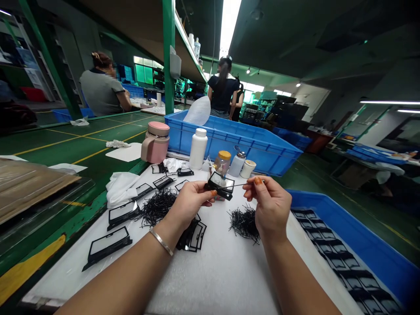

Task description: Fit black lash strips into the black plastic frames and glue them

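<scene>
My left hand (192, 199) is closed on a small black plastic frame (220, 184), held up above the white work mat (216, 267). My right hand (271, 203) pinches a thin black pin (236, 185) whose tip points at the frame's edge. A heap of black pins (244, 223) lies under my right hand, and a second heap of pins (158, 205) lies left of my left wrist. More black frames (108, 246) lie scattered on the mat to the left, and a small stack of frames (193, 236) sits under my left forearm.
A blue bin (361, 236) at the right holds rows of frames. A large blue crate (236, 138) stands behind, with a white bottle (198, 148), pink jug (155, 142) and small jars in front. White cloths (121, 186) lie left. Two people work farther back.
</scene>
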The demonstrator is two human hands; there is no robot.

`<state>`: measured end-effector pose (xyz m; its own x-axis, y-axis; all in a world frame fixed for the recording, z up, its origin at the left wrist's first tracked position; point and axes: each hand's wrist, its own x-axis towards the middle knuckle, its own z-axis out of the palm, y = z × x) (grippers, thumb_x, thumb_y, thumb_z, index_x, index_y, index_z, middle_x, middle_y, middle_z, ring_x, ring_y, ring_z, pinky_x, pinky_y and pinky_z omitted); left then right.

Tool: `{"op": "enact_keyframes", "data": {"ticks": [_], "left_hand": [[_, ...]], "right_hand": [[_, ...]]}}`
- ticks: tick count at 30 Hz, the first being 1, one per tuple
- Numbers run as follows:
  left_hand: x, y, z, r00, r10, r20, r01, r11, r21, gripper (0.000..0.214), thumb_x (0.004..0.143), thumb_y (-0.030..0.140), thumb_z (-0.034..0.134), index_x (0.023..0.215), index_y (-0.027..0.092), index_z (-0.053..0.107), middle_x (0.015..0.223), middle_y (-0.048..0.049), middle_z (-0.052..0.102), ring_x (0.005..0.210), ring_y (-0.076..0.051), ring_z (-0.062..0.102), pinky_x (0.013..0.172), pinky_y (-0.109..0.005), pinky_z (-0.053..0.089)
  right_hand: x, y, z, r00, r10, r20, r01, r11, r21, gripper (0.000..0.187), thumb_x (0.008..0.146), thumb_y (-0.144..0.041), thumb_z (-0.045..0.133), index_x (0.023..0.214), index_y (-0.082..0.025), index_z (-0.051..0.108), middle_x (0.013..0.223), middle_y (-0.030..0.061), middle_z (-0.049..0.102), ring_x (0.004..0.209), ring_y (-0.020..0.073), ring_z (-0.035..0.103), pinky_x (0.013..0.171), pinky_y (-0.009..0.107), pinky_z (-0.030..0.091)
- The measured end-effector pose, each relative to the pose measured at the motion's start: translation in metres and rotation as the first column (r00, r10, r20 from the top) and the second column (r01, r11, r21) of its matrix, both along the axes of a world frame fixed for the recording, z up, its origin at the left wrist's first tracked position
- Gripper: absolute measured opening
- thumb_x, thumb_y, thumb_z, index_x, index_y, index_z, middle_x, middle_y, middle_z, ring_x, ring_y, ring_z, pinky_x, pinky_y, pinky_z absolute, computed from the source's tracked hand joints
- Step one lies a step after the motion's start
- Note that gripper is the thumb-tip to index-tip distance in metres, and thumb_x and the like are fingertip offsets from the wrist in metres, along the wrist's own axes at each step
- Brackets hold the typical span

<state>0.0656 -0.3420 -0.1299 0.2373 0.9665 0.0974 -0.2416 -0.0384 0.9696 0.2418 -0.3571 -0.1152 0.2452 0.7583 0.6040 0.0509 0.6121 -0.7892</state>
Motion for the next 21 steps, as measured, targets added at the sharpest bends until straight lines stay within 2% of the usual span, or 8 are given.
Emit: {"op": "enact_keyframes", "data": {"ticks": [14, 18, 21], "left_hand": [[-0.001, 0.002, -0.003, 1.0, 0.009, 0.01, -0.009, 1.0, -0.002, 0.018, 0.069, 0.025, 0.072, 0.078, 0.01, 0.07, 0.071, -0.0057, 0.066, 0.06, -0.01, 0.053, 0.058, -0.022, 0.042], [-0.004, 0.005, -0.004, 0.996, 0.077, 0.037, -0.077, 0.997, 0.0, 0.018, 0.068, 0.027, 0.074, 0.077, 0.012, 0.069, 0.072, -0.0037, 0.065, 0.061, -0.011, 0.055, 0.06, -0.022, 0.044], [-0.009, 0.01, -0.005, 0.98, 0.177, 0.092, -0.177, 0.984, -0.005, 0.019, 0.066, 0.029, 0.076, 0.074, 0.013, 0.068, 0.067, -0.001, 0.062, 0.062, -0.011, 0.055, 0.059, -0.022, 0.045]], "right_hand": [[0.002, 0.0, 0.002, 0.996, -0.023, -0.083, 0.025, 1.0, 0.017, 0.016, 0.086, -0.028, 0.062, 0.081, -0.015, 0.069, 0.066, 0.0038, 0.064, 0.052, 0.0109, 0.055, 0.047, 0.021, 0.042], [0.009, 0.002, 0.006, 0.982, -0.036, -0.187, 0.043, 0.999, 0.032, 0.015, 0.086, -0.027, 0.06, 0.078, -0.015, 0.066, 0.064, 0.0018, 0.062, 0.05, 0.0099, 0.053, 0.045, 0.02, 0.039], [0.016, 0.009, 0.003, 0.967, -0.106, -0.234, 0.118, 0.992, 0.037, 0.016, 0.085, -0.029, 0.06, 0.077, -0.016, 0.063, 0.062, 0.0002, 0.06, 0.048, 0.0091, 0.051, 0.044, 0.019, 0.037]]}}
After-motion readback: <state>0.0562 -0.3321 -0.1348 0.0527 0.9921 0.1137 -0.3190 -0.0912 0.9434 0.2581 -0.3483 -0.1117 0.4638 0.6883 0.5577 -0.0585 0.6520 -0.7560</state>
